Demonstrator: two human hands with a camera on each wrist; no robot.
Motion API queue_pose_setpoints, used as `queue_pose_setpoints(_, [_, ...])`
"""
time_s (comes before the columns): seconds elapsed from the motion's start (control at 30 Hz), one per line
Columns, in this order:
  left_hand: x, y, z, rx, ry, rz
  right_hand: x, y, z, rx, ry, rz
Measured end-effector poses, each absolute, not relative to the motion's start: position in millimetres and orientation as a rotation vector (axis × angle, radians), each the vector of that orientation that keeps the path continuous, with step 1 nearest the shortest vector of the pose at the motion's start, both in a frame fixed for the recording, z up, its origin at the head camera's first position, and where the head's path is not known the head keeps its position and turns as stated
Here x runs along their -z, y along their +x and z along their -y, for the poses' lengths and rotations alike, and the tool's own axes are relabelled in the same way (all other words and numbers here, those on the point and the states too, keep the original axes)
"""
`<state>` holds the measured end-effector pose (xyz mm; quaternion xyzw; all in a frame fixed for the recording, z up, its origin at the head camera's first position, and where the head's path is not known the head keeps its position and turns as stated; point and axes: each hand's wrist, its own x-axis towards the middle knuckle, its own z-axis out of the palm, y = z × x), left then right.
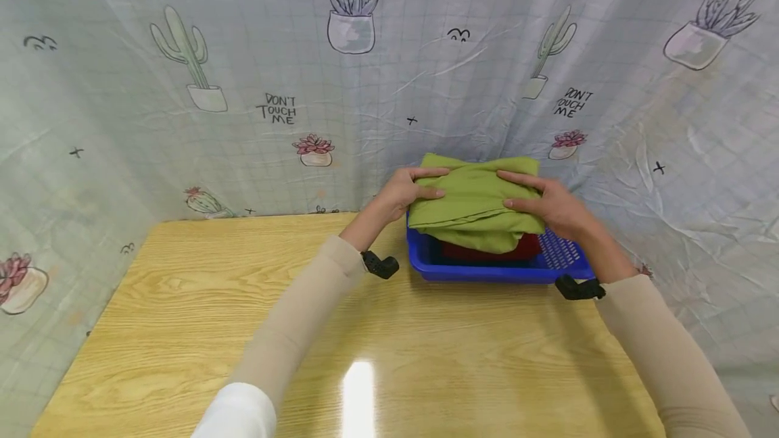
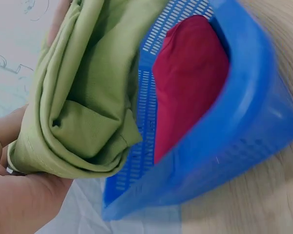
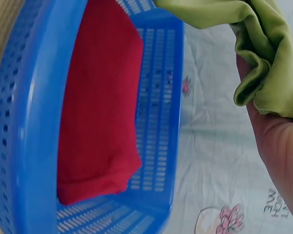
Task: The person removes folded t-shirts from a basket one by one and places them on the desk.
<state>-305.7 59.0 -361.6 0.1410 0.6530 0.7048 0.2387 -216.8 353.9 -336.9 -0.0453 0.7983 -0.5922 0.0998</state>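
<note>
A folded green cloth (image 1: 475, 201) hangs just above a blue plastic basket (image 1: 487, 270) at the table's far edge. My left hand (image 1: 406, 191) grips its left side, thumb on top. My right hand (image 1: 548, 203) grips the right side. In the left wrist view the green cloth (image 2: 83, 102) is bunched in my palm beside the basket wall (image 2: 234, 146). A folded red cloth (image 3: 100, 107) lies inside the basket (image 3: 24, 122), under the green cloth (image 3: 263, 58). A darker layer shows beneath the red cloth (image 1: 487, 251).
The wooden table (image 1: 243, 316) stretches in front and to the left of the basket. A cactus-print curtain (image 1: 274, 86) hangs close behind and on both sides. Black wrist mounts (image 1: 380, 264) sit on my forearms.
</note>
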Motion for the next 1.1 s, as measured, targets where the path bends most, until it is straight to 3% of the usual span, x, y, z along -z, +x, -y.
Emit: queue_pose_setpoints(1.1, [352.0,-265.7,37.5,-2.008,0.401,-1.866,334.3,-200.6,-272.6,1.578,-0.426,-2.629])
